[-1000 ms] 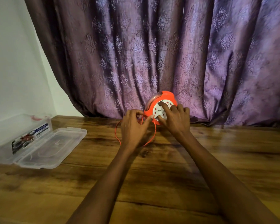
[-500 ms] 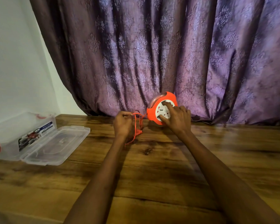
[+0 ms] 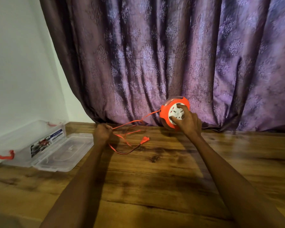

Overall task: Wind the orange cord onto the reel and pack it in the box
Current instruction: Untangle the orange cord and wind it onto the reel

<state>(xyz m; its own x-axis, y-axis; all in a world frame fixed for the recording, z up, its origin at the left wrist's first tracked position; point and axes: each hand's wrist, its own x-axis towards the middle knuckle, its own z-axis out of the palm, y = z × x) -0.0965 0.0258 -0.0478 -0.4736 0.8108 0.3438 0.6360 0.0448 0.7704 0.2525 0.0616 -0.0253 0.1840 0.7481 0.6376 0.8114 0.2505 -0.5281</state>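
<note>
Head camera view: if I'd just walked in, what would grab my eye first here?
Probably the bright orange reel, standing on edge against the purple curtain at the back of the wooden floor, with the right hand on its white face. Next, the orange cord running from the reel to the left hand, which grips it, the loose end and plug lying on the floor. At far left a clear plastic box lies open.
</note>
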